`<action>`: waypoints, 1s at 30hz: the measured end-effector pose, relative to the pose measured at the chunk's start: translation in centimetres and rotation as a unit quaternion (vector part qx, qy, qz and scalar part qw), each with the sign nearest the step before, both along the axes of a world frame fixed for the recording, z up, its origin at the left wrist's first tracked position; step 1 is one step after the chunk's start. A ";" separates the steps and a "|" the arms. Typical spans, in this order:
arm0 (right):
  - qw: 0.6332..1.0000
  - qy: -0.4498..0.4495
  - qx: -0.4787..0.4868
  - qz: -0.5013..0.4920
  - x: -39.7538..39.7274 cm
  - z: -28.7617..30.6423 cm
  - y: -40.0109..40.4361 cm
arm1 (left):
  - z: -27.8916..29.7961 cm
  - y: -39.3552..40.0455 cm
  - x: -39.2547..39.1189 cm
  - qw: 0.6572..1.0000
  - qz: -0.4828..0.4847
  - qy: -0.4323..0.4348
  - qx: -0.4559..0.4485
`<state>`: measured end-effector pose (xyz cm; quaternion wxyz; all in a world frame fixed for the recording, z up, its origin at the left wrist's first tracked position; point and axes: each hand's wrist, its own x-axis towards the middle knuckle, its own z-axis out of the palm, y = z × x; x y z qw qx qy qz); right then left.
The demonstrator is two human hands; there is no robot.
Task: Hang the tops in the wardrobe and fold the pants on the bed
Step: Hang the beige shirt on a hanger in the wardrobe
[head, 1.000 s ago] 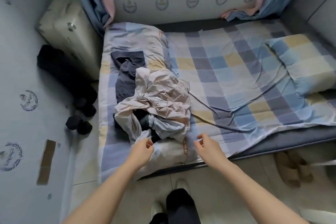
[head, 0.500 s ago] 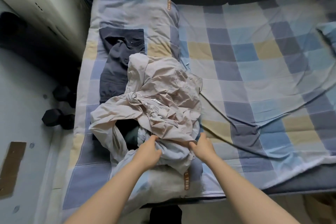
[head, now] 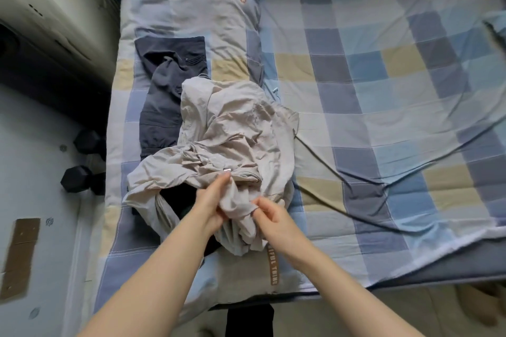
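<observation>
- The beige garment (head: 232, 139), crumpled in a heap, is seen on the bed (head: 369, 96) at about 9 o'clock of the checked cover's centre, its far edge overlapping the dark pants (head: 164, 85) lying flat at its 11 o'clock.
- A near fold of the beige cloth is gripped by the left hand (head: 209, 206) and pinched by the right hand (head: 269, 213); both are closed on fabric.
- The step in hand is judged to be the picking-up and sorting of one piece from the heap.
- Next, lifting and shaking out are called for, so that top or pants can be told; a black item (head: 179, 195) underneath may be dragged along.
</observation>
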<state>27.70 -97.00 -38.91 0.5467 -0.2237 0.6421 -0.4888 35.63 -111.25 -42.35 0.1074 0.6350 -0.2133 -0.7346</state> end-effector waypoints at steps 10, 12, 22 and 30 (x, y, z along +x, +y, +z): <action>0.993 0.106 0.011 -0.054 -0.4 11.3 2.3 | 17.3 -3.7 -5.0 0.961 -0.072 0.053 -0.263; 0.991 0.116 -0.001 -0.070 -0.5 14.6 2.5 | 22.1 -3.7 -5.9 0.940 -0.108 0.100 -0.309; 0.946 0.189 -0.068 -0.254 -3.2 34.4 4.9 | 45.7 -1.1 -4.4 0.725 -0.356 0.215 -0.549; 0.867 0.435 0.097 -0.222 -2.7 42.2 7.7 | 56.3 2.4 0.0 0.610 -0.420 0.272 -0.615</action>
